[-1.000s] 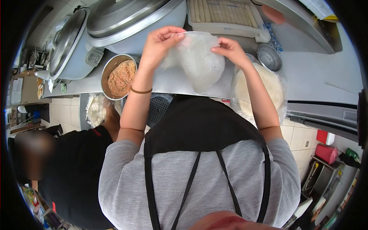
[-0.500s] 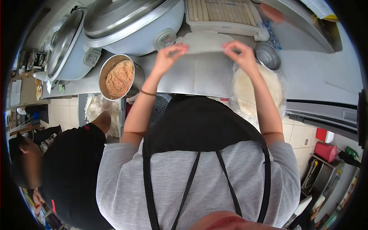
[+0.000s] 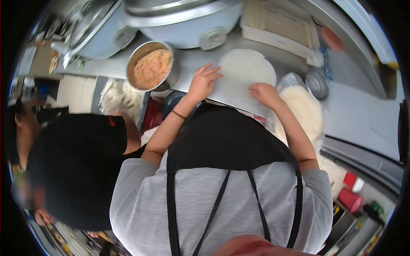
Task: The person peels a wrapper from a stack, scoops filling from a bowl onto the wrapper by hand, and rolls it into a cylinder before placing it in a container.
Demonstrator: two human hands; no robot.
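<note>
A thin, round white wrapper (image 3: 247, 68) lies flat on the steel counter (image 3: 194, 55). At its left edge is my left hand (image 3: 206, 82), fingers spread and holding nothing. My right hand (image 3: 265, 94) is by the wrapper's lower right edge, its fingers loosely bent, with no grip on the wrapper showing. Whether its fingertips touch the sheet is hard to see. To the left stands a metal pot (image 3: 172, 79) of orange-pink minced filling (image 3: 152, 68). A stack of round wrappers (image 3: 301, 112) in clear plastic sits below my right forearm.
Two large cookers, one nearer (image 3: 183, 32) and one farther left (image 3: 100, 40), line the back. A plastic tub (image 3: 273, 37) of pale rolls stands at the back right, near a metal bowl (image 3: 317, 84). A co-worker in black (image 3: 81, 170) is close on my left.
The wrapper, held up between both hands before, is now flat on the counter. My hands have come down towards me and the left fingers have opened. The camera view has turned and shifted.
</note>
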